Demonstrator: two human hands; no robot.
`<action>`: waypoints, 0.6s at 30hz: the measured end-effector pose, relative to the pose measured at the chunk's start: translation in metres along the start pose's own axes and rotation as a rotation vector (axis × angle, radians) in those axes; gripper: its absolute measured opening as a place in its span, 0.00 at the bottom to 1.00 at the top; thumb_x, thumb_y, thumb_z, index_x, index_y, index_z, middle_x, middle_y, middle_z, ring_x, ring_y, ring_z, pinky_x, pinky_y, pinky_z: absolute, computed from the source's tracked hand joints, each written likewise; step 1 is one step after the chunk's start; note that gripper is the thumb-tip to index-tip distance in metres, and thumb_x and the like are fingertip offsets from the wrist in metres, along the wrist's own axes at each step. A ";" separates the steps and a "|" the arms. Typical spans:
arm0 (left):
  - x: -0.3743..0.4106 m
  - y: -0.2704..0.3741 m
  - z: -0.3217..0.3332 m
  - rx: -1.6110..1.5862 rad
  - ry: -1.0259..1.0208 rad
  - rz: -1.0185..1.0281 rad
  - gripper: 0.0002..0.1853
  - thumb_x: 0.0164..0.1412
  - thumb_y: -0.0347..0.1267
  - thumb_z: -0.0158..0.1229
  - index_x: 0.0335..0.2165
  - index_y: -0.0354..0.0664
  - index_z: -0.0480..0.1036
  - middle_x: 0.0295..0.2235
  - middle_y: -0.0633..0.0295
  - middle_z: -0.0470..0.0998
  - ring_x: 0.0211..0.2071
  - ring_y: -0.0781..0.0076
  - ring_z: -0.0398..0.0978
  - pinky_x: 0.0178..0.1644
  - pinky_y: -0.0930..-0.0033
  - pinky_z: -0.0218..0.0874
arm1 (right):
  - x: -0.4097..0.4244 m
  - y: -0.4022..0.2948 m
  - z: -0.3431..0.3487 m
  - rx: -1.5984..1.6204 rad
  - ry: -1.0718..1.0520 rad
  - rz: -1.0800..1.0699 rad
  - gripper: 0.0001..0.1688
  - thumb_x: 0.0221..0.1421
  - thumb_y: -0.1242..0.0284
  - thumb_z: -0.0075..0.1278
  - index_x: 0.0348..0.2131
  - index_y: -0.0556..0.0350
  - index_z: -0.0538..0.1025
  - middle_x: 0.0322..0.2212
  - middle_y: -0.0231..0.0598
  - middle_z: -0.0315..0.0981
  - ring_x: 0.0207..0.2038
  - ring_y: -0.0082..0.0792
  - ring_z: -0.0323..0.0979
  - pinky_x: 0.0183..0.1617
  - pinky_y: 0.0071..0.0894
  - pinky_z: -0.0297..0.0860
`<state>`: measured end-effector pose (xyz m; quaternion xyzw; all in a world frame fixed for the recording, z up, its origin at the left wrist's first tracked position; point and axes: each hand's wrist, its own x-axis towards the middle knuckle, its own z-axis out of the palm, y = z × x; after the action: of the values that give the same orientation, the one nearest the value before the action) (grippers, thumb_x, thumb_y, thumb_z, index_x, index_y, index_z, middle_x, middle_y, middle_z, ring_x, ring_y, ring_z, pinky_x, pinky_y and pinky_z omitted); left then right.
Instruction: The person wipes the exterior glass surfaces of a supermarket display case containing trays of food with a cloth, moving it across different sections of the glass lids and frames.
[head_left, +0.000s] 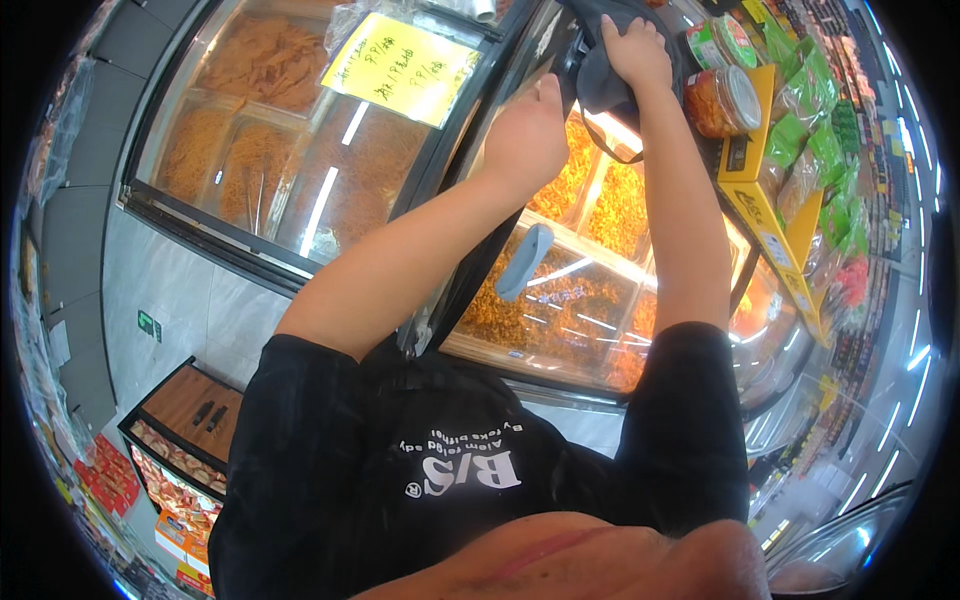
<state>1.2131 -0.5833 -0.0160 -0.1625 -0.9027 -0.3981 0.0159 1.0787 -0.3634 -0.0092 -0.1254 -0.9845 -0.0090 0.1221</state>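
My right hand rests on a dark grey cloth item, perhaps a bag, with a thin dark strap hanging below it; its fingers are spread over the fabric. Left of it, my left hand is curled at a dark edge of the display case; whether it grips something there is hidden. Below both hands lies the lit glass display case with compartments of orange-yellow food. On its glass is a blue-grey handle. Two plastic jars, one red-orange and one green-labelled, stand right of my right hand.
At the left, another glass-covered case holds brown shredded food and tongs; a yellow handwritten sign lies on top. Yellow cartons with green packets line the right side. A wood-topped stand is at the lower left.
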 end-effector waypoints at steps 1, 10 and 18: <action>0.000 0.003 0.000 -0.003 -0.025 -0.014 0.29 0.53 0.22 0.53 0.56 0.30 0.61 0.42 0.41 0.77 0.40 0.45 0.78 0.43 0.53 0.70 | 0.006 0.000 0.001 0.003 -0.010 0.005 0.50 0.60 0.38 0.34 0.61 0.64 0.63 0.63 0.53 0.57 0.65 0.52 0.55 0.65 0.56 0.56; 0.001 -0.008 -0.007 -0.024 0.003 -0.043 0.29 0.53 0.21 0.53 0.56 0.30 0.62 0.43 0.41 0.77 0.41 0.45 0.78 0.44 0.53 0.70 | -0.048 -0.014 -0.018 -0.042 -0.038 -0.078 0.53 0.59 0.37 0.37 0.60 0.69 0.63 0.61 0.57 0.59 0.64 0.52 0.58 0.64 0.46 0.60; 0.002 0.000 -0.005 -0.027 -0.035 -0.042 0.28 0.54 0.22 0.52 0.56 0.30 0.61 0.43 0.42 0.77 0.41 0.45 0.78 0.45 0.53 0.70 | 0.007 -0.005 -0.009 0.025 -0.091 0.103 0.52 0.56 0.35 0.37 0.59 0.63 0.66 0.62 0.51 0.59 0.65 0.49 0.56 0.65 0.57 0.56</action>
<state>1.2110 -0.5866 -0.0119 -0.1507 -0.9006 -0.4076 -0.0102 1.0733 -0.3666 0.0011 -0.1748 -0.9813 0.0151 0.0792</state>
